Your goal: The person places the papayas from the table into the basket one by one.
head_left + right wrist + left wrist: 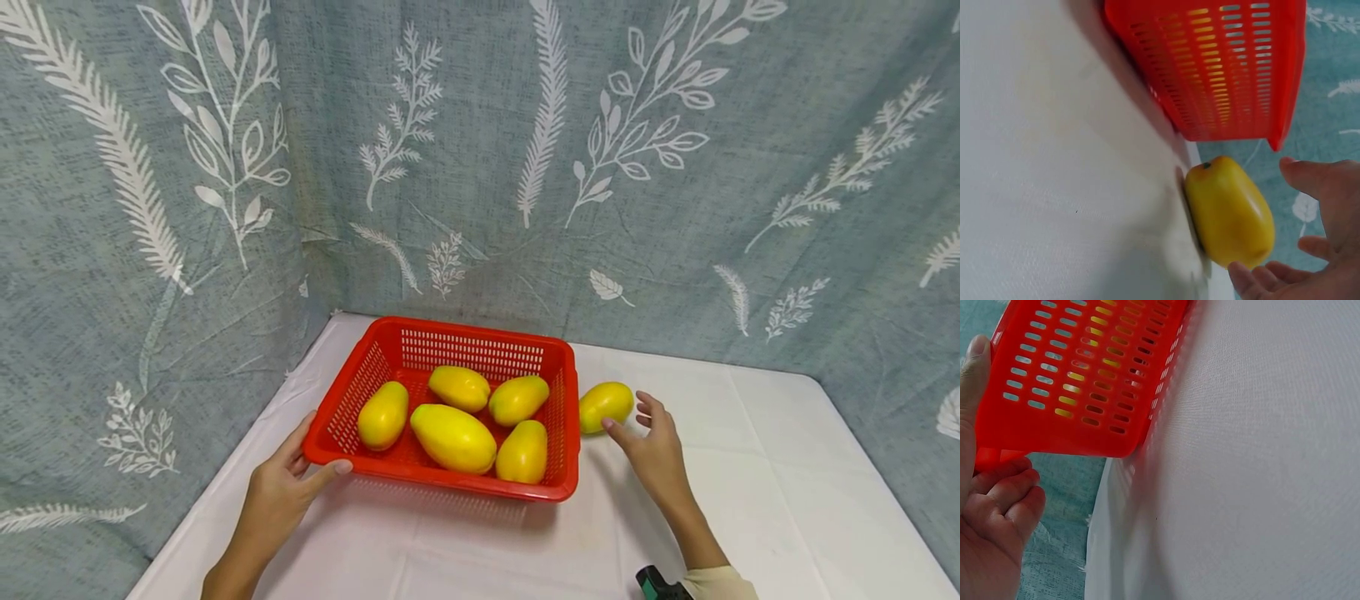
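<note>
A red plastic basket point(442, 477) with slotted walls holds several yellow papayas point(453, 439). My left hand point(279, 492) grips its near left corner, the thumb on the rim and the fingers curled under it; in the left wrist view the left hand point(994, 512) shows these fingers beneath the rim. One more papaya point(606, 406) lies on the table just right of the basket. Over that papaya my right hand point(654, 446) is spread, thumb and fingers apart. In the right wrist view the papaya point(1229, 212) lies just beyond the fingertips; whether they touch it, I cannot tell.
A white cloth covers the table point(750, 467). Blue-green curtains point(480, 250) with white leaf patterns hang behind it and along both sides. A dark device point(660, 583) sits by the right wrist at the bottom edge.
</note>
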Demonstrator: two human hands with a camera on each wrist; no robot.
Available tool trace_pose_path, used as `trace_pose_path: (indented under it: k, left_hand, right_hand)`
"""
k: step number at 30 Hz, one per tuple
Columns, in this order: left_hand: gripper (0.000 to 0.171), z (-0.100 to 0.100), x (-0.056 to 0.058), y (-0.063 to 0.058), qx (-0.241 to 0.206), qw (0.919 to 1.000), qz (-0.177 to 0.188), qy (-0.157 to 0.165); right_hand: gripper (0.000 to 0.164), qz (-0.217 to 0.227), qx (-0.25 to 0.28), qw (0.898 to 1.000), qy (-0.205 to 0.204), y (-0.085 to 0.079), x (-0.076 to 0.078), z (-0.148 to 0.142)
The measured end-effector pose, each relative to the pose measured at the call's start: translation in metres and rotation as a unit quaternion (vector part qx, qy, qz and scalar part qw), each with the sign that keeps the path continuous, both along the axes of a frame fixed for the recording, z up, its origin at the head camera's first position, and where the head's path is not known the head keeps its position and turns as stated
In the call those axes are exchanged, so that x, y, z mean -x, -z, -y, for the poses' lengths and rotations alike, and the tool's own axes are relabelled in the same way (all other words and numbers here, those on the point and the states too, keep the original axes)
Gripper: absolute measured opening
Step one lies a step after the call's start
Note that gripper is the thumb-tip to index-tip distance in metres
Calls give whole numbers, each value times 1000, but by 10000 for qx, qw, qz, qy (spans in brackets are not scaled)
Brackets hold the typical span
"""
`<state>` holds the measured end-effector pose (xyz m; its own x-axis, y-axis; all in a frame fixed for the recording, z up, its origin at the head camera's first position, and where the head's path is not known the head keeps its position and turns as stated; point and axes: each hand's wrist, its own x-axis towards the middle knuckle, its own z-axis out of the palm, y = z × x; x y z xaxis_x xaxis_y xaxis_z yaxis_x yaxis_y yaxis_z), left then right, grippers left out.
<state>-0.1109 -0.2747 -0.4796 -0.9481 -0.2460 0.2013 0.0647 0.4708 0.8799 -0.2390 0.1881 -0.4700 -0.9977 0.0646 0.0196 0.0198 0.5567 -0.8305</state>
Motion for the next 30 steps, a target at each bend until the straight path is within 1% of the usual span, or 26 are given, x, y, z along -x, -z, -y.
trace_pose_path:
  k: [9,14,21,26,30]
  left_hand:
    - [92,1,-2,-4,-46,10000,-37,-27]
    - [90,1,-3,-6,-50,9999,-99,-76]
    - [90,1,-3,-3,-114,9998,-126,-60]
    - [89,0,-3,0,-154,9996,-213,-31]
    - [88,-1,-3,0,-163,9997,-182,-41]
  right_hand:
    - [82,-21,-38,9999,-102,-1,10,5]
    - [81,-14,-159,9997,-174,-3,17,8]
    - [82,117,-265,9993,-238,-2,26,14]
    - [80,125,-317,9991,-270,1,30,18]
    - [77,92,-322,9989,-337,4,33,23]
